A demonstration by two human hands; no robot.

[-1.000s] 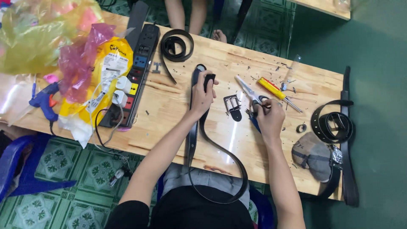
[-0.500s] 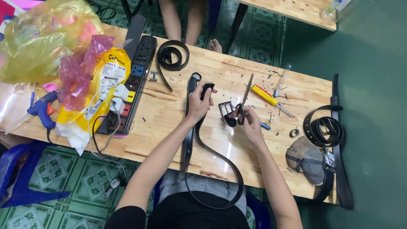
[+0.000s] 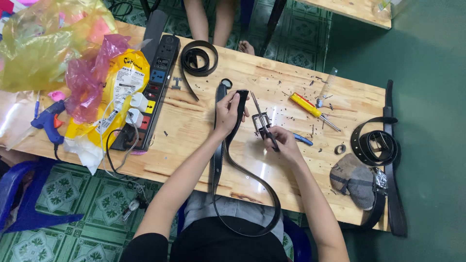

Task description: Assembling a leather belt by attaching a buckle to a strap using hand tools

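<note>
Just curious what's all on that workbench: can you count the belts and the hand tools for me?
Black belts: 3, one looped in the left hand, one coiled at the far edge, one coiled at the right end
Scissors: 1, in the right hand
Screwdrivers: 1, yellow-handled
Glue guns: 1, blue
Total: 6

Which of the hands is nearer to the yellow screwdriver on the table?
The right hand. It holds scissors just below and left of the yellow screwdriver; the left hand grips the black belt farther left.
</note>
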